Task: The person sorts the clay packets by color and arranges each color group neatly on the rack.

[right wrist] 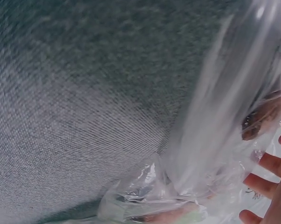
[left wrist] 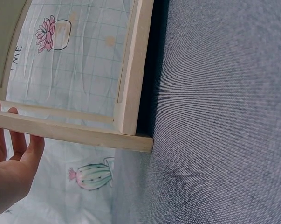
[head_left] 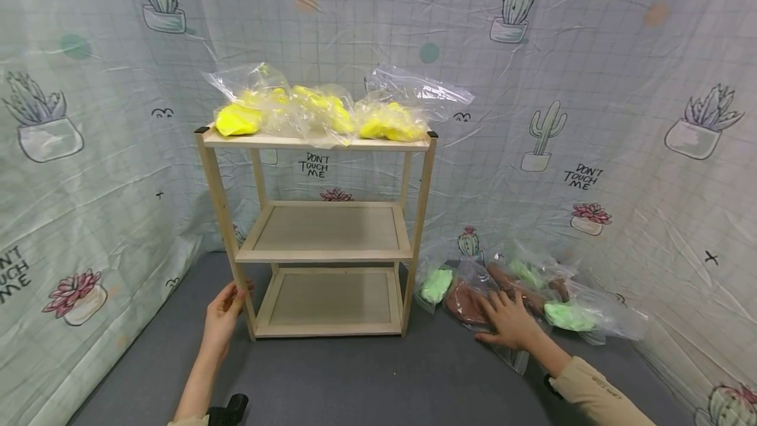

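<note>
the left hand (head_left: 223, 311) is resting relaxed fingers against the wooden shelf (head_left: 322, 254)'s front leg; bracing it there looks wise. the backdrop (head_left: 591, 117) is reading "don't touch me". the right hand (head_left: 508, 319) is pressing spread fingers onto the brown bag (head_left: 467, 300), lying on the floor right of the shelf; pinching the plastic should lift cleaner.

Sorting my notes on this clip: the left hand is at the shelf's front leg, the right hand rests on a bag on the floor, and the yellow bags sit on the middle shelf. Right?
Not quite. The head view shows the yellow bags on the top shelf, not the middle one. The rest holds: the left hand is at the front leg, and the right hand rests on a bag on the floor.
</note>
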Action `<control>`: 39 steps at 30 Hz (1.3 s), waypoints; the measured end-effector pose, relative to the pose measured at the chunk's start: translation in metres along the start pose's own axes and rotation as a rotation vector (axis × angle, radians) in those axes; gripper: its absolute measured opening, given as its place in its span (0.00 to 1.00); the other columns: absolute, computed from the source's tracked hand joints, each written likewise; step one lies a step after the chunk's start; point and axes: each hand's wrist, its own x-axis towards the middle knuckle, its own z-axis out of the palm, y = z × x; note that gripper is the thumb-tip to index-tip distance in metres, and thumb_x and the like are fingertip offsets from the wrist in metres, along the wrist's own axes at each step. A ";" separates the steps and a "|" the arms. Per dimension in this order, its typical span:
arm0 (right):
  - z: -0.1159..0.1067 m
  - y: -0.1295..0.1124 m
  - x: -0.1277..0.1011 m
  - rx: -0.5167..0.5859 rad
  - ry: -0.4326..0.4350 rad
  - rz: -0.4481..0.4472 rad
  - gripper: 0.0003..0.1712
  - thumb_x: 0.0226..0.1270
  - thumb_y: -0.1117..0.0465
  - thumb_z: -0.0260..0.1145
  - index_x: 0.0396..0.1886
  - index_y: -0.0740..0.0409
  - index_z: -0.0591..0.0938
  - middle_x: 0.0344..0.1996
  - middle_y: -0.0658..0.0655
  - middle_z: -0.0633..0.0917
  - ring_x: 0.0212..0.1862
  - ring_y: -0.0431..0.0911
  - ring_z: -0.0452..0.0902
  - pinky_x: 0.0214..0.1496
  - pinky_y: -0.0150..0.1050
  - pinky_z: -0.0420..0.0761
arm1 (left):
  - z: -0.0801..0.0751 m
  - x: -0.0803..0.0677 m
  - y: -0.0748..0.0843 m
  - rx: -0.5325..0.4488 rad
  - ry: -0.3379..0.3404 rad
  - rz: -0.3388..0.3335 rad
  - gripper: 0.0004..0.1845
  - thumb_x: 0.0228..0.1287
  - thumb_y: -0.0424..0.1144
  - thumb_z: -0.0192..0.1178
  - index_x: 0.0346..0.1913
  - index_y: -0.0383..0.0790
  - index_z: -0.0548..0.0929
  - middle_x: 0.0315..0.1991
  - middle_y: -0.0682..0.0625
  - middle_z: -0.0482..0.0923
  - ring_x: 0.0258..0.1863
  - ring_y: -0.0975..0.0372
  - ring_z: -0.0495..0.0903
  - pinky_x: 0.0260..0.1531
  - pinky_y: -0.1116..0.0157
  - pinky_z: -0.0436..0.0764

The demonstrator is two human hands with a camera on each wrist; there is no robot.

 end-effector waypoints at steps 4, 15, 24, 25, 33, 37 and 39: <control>0.001 0.000 0.000 0.031 -0.041 0.002 0.47 0.48 0.29 0.57 0.59 0.56 0.68 0.47 0.60 0.74 0.51 0.57 0.70 0.51 0.65 0.62 | 0.001 -0.001 0.000 -0.021 0.006 0.005 0.22 0.66 0.40 0.47 0.56 0.26 0.67 0.37 0.73 0.75 0.40 0.81 0.73 0.37 0.80 0.70; 0.008 -0.002 -0.001 0.108 -0.059 -0.006 0.46 0.52 0.32 0.56 0.64 0.56 0.63 0.44 0.57 0.78 0.46 0.53 0.72 0.51 0.65 0.61 | 0.002 -0.001 0.000 -0.030 0.009 0.013 0.22 0.66 0.41 0.47 0.56 0.28 0.68 0.38 0.75 0.75 0.41 0.81 0.73 0.37 0.81 0.69; 0.009 -0.006 0.000 0.136 -0.044 -0.034 0.40 0.55 0.37 0.59 0.59 0.59 0.68 0.38 0.57 0.76 0.40 0.51 0.72 0.45 0.61 0.65 | 0.002 -0.001 -0.001 -0.065 0.013 0.027 0.20 0.66 0.40 0.47 0.54 0.28 0.69 0.37 0.73 0.76 0.40 0.80 0.74 0.36 0.82 0.70; 0.009 -0.006 0.000 0.135 -0.034 -0.040 0.38 0.54 0.39 0.60 0.58 0.59 0.69 0.35 0.56 0.75 0.37 0.49 0.71 0.43 0.58 0.65 | 0.002 -0.001 -0.001 -0.063 0.015 0.026 0.20 0.66 0.41 0.47 0.54 0.29 0.70 0.37 0.73 0.76 0.40 0.80 0.74 0.36 0.82 0.70; 0.013 -0.013 0.000 0.107 0.048 -0.054 0.27 0.52 0.46 0.64 0.49 0.52 0.71 0.23 0.52 0.66 0.27 0.43 0.57 0.33 0.44 0.53 | 0.002 -0.001 0.000 -0.069 0.014 0.025 0.19 0.66 0.40 0.47 0.54 0.30 0.70 0.37 0.73 0.76 0.40 0.80 0.74 0.36 0.82 0.70; 0.013 -0.015 -0.001 0.068 0.067 -0.047 0.27 0.50 0.47 0.64 0.48 0.52 0.70 0.23 0.53 0.65 0.26 0.44 0.56 0.33 0.45 0.55 | 0.002 -0.001 0.000 -0.068 0.014 0.023 0.19 0.66 0.40 0.47 0.54 0.30 0.70 0.38 0.73 0.76 0.40 0.81 0.74 0.36 0.81 0.70; 0.011 -0.015 -0.002 0.081 0.066 -0.030 0.26 0.51 0.47 0.64 0.48 0.52 0.70 0.23 0.53 0.65 0.27 0.44 0.57 0.34 0.47 0.57 | 0.001 -0.001 0.000 -0.072 0.014 0.022 0.20 0.66 0.40 0.47 0.55 0.29 0.69 0.38 0.73 0.76 0.39 0.81 0.74 0.36 0.81 0.70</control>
